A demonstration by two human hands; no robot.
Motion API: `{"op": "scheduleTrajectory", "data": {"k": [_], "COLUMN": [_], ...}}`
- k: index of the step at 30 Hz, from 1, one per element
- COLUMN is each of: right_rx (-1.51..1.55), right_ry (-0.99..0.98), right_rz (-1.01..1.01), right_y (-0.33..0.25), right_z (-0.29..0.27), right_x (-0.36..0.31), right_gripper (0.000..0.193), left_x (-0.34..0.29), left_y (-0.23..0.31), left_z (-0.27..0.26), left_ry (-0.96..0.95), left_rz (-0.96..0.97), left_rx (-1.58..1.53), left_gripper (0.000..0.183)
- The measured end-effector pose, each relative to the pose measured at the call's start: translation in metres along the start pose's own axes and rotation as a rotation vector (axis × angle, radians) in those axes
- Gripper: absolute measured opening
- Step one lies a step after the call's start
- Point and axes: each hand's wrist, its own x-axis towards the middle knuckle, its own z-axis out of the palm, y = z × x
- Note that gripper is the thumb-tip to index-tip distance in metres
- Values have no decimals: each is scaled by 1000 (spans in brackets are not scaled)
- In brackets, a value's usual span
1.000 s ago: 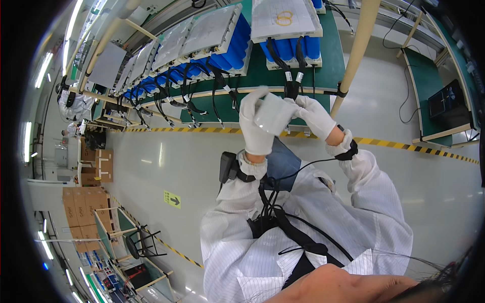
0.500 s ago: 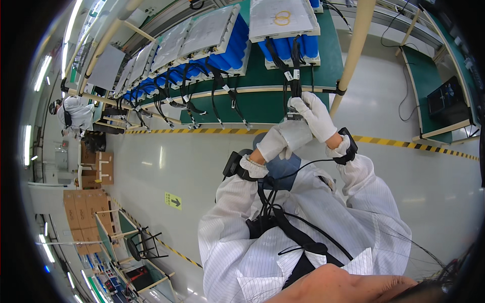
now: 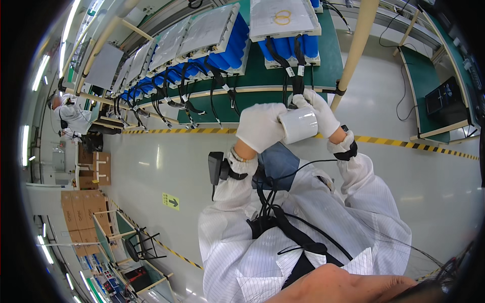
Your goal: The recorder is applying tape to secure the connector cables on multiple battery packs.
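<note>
My gloved left hand (image 3: 260, 127) grips a glossy whitish roll of tape or film (image 3: 300, 126) by its near side. My gloved right hand (image 3: 321, 115) is closed around the lower end of a black cable bundle (image 3: 299, 81), just above the roll; the connector ends are hidden by the fingers and the roll. The bundle hangs from a blue-celled battery pack (image 3: 289, 48) with a pale top plate, near the bench's front edge. Two yellowish rings (image 3: 282, 17) lie on that plate.
More battery packs (image 3: 202, 38) with dangling cables line the green bench (image 3: 331, 60) to the left. A beige post (image 3: 356, 45) rises at its right corner. Another rack holds a black screen (image 3: 444, 98). At far left is a co-worker (image 3: 76, 113); cartons (image 3: 83, 217) are stacked below.
My left hand has moved up and left and turned with the roll, which now shows its rounded side beside the cable end. My right hand stays at the cable bundle, slightly shifted.
</note>
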Motion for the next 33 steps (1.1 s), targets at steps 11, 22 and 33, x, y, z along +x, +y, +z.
{"op": "scheduleTrajectory", "data": {"k": [11, 22, 33], "right_rx": [227, 730, 624], "right_ry": [225, -496, -149], "right_rz": [-155, 73, -32], "right_y": [53, 27, 34], "right_z": [1, 7, 13], "right_x": [12, 22, 24], "right_gripper": [51, 74, 57], "left_x": [16, -31, -7], "left_y": [-29, -25, 40], "left_z": [123, 80, 47], "left_ry": [160, -302, 367], "left_rz": [-536, -392, -519], "left_rx": [-1616, -1518, -1121], "left_gripper": [21, 26, 52]}}
